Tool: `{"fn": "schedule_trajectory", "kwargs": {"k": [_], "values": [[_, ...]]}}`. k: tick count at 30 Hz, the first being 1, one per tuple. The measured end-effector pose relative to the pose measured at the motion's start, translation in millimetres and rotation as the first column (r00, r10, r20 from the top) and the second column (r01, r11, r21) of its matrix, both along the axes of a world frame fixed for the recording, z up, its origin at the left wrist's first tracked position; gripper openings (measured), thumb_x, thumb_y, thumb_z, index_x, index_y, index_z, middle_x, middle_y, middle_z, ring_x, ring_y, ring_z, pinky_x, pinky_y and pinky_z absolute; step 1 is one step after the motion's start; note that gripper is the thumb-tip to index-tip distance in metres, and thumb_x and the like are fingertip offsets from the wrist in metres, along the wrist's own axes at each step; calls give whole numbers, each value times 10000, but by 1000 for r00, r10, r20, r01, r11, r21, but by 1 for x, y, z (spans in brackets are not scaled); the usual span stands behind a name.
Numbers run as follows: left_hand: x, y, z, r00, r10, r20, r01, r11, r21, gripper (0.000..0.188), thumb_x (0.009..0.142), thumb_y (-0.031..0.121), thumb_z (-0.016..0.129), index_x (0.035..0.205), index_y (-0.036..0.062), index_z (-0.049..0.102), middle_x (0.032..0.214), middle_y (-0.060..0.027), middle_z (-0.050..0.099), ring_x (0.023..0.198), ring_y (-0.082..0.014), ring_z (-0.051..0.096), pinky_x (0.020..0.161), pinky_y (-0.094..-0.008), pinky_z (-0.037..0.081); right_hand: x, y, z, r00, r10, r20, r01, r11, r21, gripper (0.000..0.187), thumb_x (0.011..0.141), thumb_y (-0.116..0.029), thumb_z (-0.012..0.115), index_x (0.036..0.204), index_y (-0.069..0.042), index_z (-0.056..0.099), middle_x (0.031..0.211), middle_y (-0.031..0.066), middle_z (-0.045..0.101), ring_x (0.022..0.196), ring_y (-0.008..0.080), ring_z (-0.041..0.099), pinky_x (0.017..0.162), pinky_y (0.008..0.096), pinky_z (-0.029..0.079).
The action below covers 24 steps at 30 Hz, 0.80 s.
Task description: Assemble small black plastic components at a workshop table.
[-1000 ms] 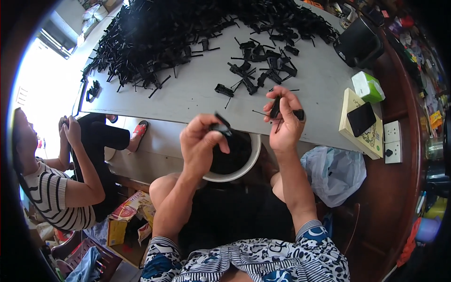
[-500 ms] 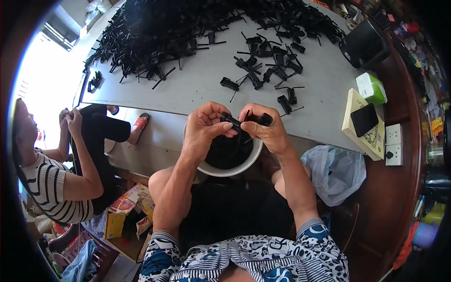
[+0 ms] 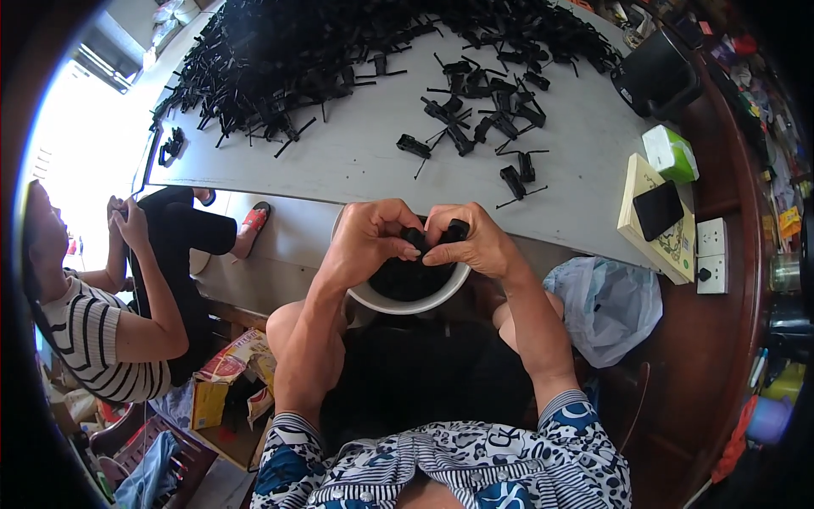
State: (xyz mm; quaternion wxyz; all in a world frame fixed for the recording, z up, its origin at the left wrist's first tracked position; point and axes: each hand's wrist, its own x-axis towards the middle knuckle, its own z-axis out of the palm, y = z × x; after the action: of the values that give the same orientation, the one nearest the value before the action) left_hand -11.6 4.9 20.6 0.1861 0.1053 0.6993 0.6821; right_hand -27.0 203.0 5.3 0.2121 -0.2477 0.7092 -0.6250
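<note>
Both hands meet above a white bowl (image 3: 405,307) that sits between my knees with dark contents inside. My left hand (image 3: 373,237) pinches a small black plastic part (image 3: 414,237) between thumb and fingers. Another black plastic piece (image 3: 456,229) is in my right hand (image 3: 475,246), its thumb pointing toward the left thumb. The two pieces are close together; fingers hide whether they are joined. On the table beyond lie loose black plastic parts (image 3: 413,146) with thin rods sticking out.
A large heap of black parts (image 3: 271,59) covers the far side of the grey table (image 3: 365,161). To the right are a black jug (image 3: 657,76), a tissue pack (image 3: 670,157), a phone (image 3: 657,212) on a box and a plastic bag (image 3: 606,314). Someone in a striped top (image 3: 102,331) sits left.
Both hands have come slightly lower and nearer to me over the bowl. The black part in my left hand has turned from lying slantwise to more upright.
</note>
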Motion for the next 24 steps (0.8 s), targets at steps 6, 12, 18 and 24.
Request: {"fn": "schedule_trajectory", "kwargs": {"k": [6,12,18,24], "values": [[-1,6,2,993,9,-115,-13,999,-40,214,696,-156,606,872,-35,598,739,-49,621,693,-80,590,618,-219,486,7,-5,-6,993,-117,31,118,993,-19,246,645,-97,769,627,-5,542,677,18,482,630,109,432,589,251,338],[-1,10,0,982,73,-172,-82,995,-49,183,708,-114,610,862,-18,589,763,-48,616,716,-80,585,654,-225,477,10,-12,-10,961,-271,-56,271,962,6,229,632,-67,756,629,-10,534,653,36,479,561,136,439,535,285,366],[0,14,-17,967,150,-204,-169,982,-81,114,738,-56,586,840,-8,570,681,-21,558,614,-67,494,566,-207,399,15,-19,-11,924,-361,-127,371,926,68,224,636,-108,745,647,-14,542,658,59,488,551,189,468,521,313,375],[6,27,-23,930,346,-121,-339,938,74,117,717,-59,588,814,-4,552,617,-18,500,588,-56,449,543,-205,367,19,-29,-4,844,-398,-359,468,874,132,192,625,-108,708,656,-16,542,657,83,487,576,274,508,517,357,395]]}}
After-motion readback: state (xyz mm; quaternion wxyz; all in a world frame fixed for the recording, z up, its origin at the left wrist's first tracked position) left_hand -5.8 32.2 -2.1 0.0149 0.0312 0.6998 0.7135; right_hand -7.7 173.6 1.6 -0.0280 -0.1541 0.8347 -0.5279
